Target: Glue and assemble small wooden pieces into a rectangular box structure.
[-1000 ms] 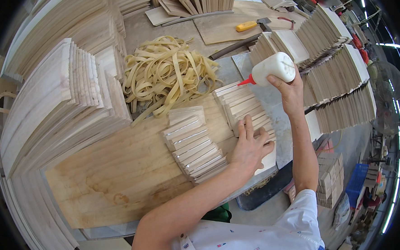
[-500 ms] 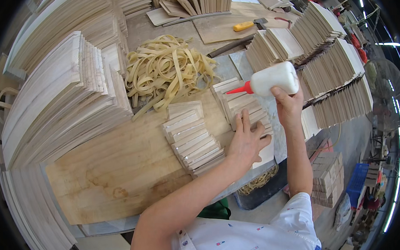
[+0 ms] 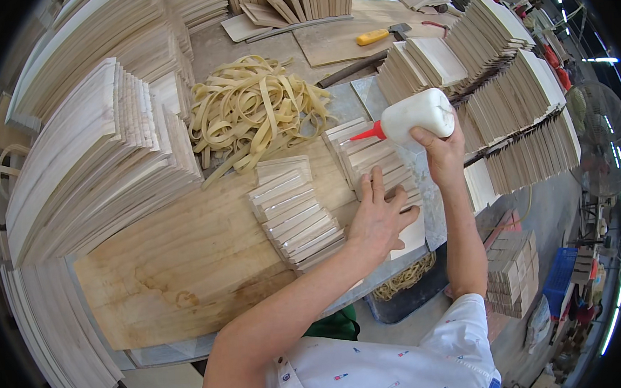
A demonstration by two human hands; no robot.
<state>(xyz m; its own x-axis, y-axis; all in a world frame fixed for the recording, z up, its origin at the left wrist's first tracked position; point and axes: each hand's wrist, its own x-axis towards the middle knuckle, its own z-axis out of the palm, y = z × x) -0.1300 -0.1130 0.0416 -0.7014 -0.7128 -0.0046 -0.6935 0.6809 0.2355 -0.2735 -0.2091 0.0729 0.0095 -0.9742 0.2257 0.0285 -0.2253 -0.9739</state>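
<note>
Your right hand (image 3: 443,153) clasps the white bottle (image 3: 417,115), long axis running leftward to its red nozzle (image 3: 369,132) over the slat row's (image 3: 366,156) far end, contact unclear; your left hand (image 3: 380,217), grasping nothing, rests spread nearer you.

Grey floor (image 3: 558,209) stretched away to the right of the grey-topped table (image 3: 435,219). A dark tub (image 3: 413,304) sat below the table's near edge, with a pile of wooden blocks (image 3: 513,275) to its right and a blue crate (image 3: 559,281) beyond. Farther off stood a round fan (image 3: 597,137), and white tube lights (image 3: 602,60) glowed along the far right.
</note>
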